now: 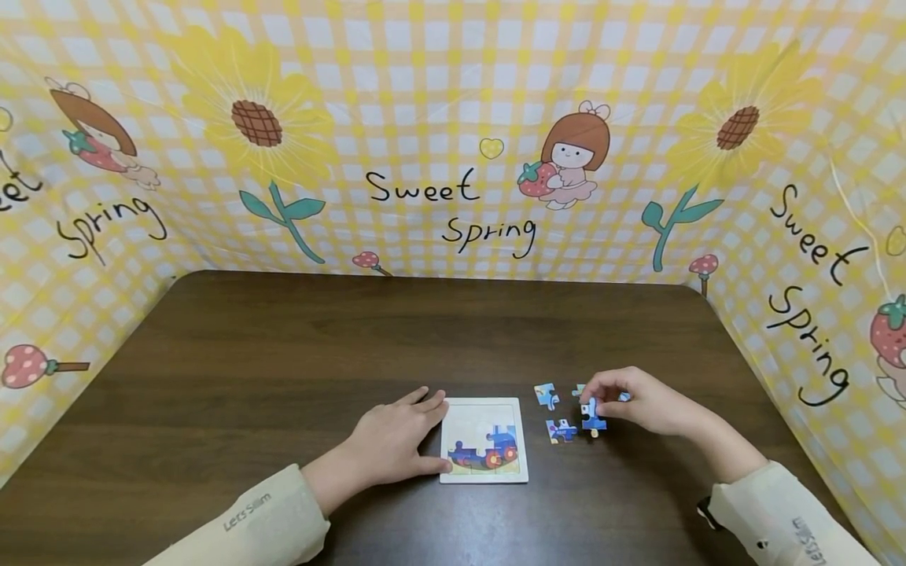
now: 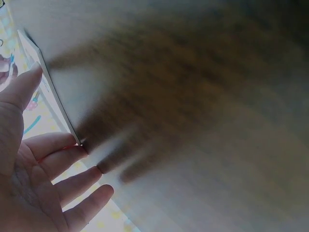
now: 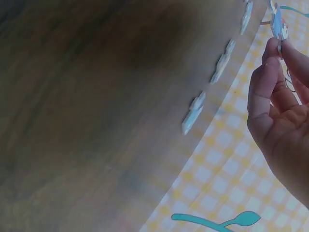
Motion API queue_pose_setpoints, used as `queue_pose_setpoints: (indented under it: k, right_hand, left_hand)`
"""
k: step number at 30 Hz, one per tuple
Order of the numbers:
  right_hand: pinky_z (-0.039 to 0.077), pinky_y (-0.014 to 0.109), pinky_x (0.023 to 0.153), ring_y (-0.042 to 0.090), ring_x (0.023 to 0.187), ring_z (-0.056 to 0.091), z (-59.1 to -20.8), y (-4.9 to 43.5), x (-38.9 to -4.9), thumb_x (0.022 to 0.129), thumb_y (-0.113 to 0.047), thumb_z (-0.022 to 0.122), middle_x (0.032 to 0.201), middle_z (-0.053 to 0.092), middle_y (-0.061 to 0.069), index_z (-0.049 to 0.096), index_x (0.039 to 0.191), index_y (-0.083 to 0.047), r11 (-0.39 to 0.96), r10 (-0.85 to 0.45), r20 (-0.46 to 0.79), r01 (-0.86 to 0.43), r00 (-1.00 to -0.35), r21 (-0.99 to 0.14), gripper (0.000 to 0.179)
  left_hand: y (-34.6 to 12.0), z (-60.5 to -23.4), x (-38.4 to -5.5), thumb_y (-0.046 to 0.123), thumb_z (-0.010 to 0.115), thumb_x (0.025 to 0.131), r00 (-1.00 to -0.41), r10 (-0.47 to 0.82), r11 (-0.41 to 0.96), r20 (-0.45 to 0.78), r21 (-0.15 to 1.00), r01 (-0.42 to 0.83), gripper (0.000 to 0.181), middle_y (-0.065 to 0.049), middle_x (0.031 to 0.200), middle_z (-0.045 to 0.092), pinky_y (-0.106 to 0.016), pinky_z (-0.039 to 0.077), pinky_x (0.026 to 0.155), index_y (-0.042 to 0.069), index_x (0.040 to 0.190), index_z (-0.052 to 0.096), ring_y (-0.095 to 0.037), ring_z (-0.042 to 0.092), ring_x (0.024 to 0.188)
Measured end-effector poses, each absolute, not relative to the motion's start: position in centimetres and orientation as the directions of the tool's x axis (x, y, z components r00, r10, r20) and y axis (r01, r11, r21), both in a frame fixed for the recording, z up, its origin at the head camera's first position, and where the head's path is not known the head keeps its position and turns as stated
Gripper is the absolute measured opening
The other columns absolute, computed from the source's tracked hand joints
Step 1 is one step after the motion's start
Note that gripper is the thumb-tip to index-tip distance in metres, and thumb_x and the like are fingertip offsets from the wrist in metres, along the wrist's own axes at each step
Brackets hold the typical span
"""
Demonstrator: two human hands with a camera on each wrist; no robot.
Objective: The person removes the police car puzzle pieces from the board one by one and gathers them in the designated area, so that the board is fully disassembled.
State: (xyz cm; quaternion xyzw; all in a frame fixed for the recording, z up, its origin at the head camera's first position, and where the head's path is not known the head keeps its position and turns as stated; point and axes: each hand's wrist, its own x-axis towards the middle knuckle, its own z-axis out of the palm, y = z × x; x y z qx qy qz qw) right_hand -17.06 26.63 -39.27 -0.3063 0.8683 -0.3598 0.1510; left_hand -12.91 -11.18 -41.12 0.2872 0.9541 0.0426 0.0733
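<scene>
A square white puzzle tray (image 1: pixel 483 401) lies on the table with its lower part filled by pieces of a blue vehicle with red wheels. At its left edge rests my left hand (image 1: pixel 398 439), fingers spread and fairly straight, thumb on the lower left corner. To the right of the tray, my right hand (image 1: pixel 640 401) pinches a blue puzzle piece (image 1: pixel 593 417) between thumb and fingers; the right wrist view shows this piece (image 3: pixel 277 24) raised off the table. Loose puzzle pieces (image 1: pixel 546 395) lie around that hand, some partly hidden behind it.
The dark wooden table (image 1: pixel 318 338) carries the tray and pieces. A yellow checked cloth (image 1: pixel 425 94) with flowers and lettering stands behind it and along both sides. Another loose piece (image 1: pixel 561 431) lies between the tray and my right hand.
</scene>
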Motion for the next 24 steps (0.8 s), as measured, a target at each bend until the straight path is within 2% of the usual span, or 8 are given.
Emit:
queue_pose_setpoints:
  k: [6, 12, 24]
  right_hand:
    - [0.046, 0.023, 0.068, 0.002, 0.078, 0.053, -39.40, 27.12, -17.04, 0.092, -0.003, 0.066, 0.085, 0.066, -0.001, 0.070, 0.104, -0.006, 0.553, -0.648, -0.071, -0.405, -0.758, -0.728, 0.013]
    - [0.046, 0.023, 0.068, 0.001, 0.076, 0.051, -39.76, 27.33, -17.25, 0.091, -0.001, 0.066, 0.086, 0.068, -0.003, 0.070, 0.104, -0.008, 0.600, -0.633, -0.106, -0.399, -0.767, -0.693, 0.015]
    - [0.047, 0.022, 0.068, 0.002, 0.075, 0.052, -39.79, 27.68, -17.43, 0.090, -0.001, 0.067, 0.086, 0.066, -0.003, 0.070, 0.103, -0.005, 0.649, -0.603, -0.099, -0.414, -0.791, -0.639, 0.013]
  left_hand:
    - [-11.15, -41.19, -13.00, 0.067, 0.067, 0.082, -0.826, 0.549, 0.835, -0.128, 0.129, 0.535, 0.086, -0.005, 0.153, 0.048, -0.051, 0.054, 0.093, 0.012, 0.146, 0.051, -0.029, 0.044, 0.143]
    - [-11.10, -41.15, -13.01, 0.067, 0.067, 0.082, -0.826, 0.548, 0.835, -0.133, 0.130, 0.534, 0.086, -0.005, 0.153, 0.048, -0.051, 0.054, 0.093, 0.012, 0.146, 0.052, -0.029, 0.044, 0.143]
    - [-11.11, -41.15, -12.95, 0.066, 0.067, 0.082, -0.826, 0.549, 0.835, -0.124, 0.127, 0.536, 0.084, -0.005, 0.153, 0.049, -0.052, 0.055, 0.091, 0.013, 0.145, 0.053, -0.029, 0.045, 0.142]
